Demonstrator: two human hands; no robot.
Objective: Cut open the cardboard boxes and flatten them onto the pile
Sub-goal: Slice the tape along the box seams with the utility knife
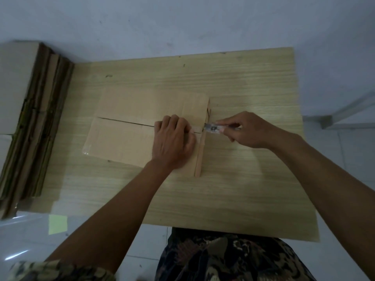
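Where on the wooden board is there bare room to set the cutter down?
Bare wood lies right of the cardboard box, beyond the right hand holding the cutter, and along the near edge of the wooden board, crossed only by the forearms. The far strip is also free. The left side is crowded by the pile of flattened boxes.
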